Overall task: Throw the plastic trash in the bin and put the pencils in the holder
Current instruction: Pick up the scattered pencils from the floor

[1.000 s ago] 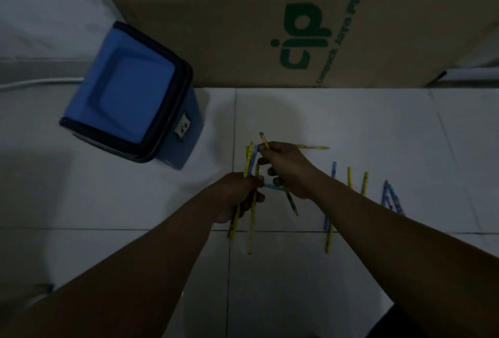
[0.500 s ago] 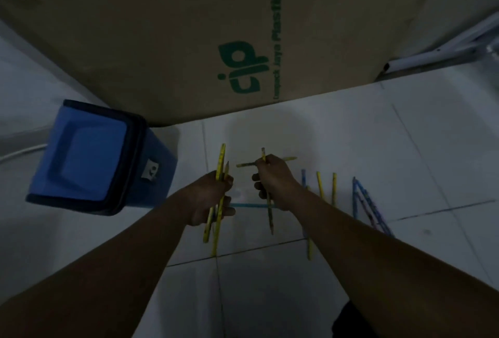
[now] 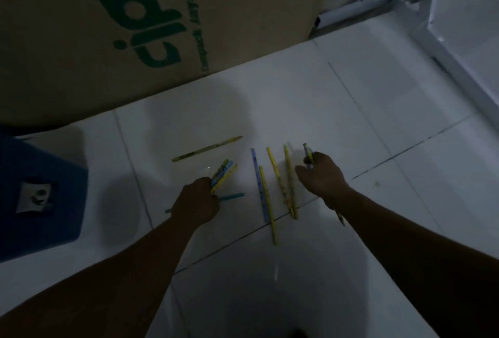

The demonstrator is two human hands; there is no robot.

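Pencils (image 3: 279, 181) looked light, stiff, likely to roll; best pinched mid-shaft. Left hand (image 3: 195, 204) gripped a bundle (image 3: 223, 174); right hand (image 3: 321, 178) pinched one.

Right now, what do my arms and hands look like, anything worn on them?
Both bare: no gloves on the left hand or right hand, no sleeves on left forearm or right forearm. No watch, bracelet or ring shows, though the light is dim.

My left hand (image 3: 197, 202) grips a bunch of pencils (image 3: 224, 175), my right hand (image 3: 321, 175) one pencil (image 3: 308, 155); a row (image 3: 275, 183) lies flat between; yellow pencil (image 3: 206, 148) at 12, blue bin (image 3: 40, 197) at 9
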